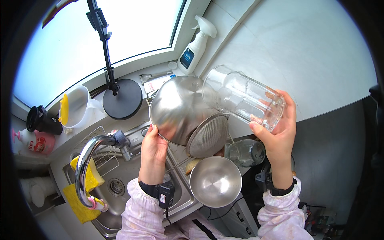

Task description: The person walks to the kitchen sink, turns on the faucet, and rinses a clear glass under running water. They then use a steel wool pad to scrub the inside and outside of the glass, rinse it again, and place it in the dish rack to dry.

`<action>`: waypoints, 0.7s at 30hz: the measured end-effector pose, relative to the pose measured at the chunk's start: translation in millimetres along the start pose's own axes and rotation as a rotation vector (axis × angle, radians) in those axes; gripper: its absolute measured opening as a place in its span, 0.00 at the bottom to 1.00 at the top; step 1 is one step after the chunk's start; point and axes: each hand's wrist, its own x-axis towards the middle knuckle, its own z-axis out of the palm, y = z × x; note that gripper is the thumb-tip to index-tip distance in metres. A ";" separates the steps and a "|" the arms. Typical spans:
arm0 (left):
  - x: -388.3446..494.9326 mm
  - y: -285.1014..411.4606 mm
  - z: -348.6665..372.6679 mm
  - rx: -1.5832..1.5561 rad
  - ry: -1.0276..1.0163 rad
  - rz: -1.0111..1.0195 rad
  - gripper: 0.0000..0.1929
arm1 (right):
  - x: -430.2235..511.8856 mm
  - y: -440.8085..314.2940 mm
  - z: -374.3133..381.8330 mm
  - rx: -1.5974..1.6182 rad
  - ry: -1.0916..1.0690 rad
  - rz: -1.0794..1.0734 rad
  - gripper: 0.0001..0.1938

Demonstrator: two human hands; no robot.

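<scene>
My right hand [277, 126] grips a clear glass jug [240, 93] near its base, tilted with the wide mouth toward the upper left. My left hand [153, 156] holds the rim of a large steel bowl [177, 105], which is upside down with its rounded underside facing up. Beneath the bowl leans a round mesh strainer [209, 136]. A smaller steel bowl [216, 182] sits right side up nearer to me. Beside it a clear glass jar [247, 152] lies between the strainer and my right wrist.
The steel sink [103, 195] lies left, under a curved chrome faucet [80, 168]. Yellow sponges [90, 174] and a yellow cloth [78, 204] are at its left side. On the windowsill stand a white spray bottle [196, 45], a black round stand base [122, 99] and a plastic jug [76, 106].
</scene>
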 end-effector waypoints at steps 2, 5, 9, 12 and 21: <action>-4.7 0.7 5.8 -0.048 0.028 -0.029 0.15 | -3.6 3.1 -2.3 -0.014 0.070 -0.006 0.41; -12.1 3.3 10.1 -0.084 0.081 -0.047 0.16 | -4.4 6.8 -5.8 0.016 0.135 -0.004 0.41; -13.6 10.8 14.4 -0.110 0.068 -0.089 0.13 | -4.5 11.0 -7.4 0.039 0.171 -0.012 0.41; -10.3 17.0 21.0 -0.157 0.009 -0.104 0.14 | -5.6 14.2 -5.1 0.028 0.197 -0.042 0.41; -55.9 36.7 38.6 0.389 -0.450 0.121 0.11 | -4.2 13.4 2.1 0.068 0.330 -0.101 0.40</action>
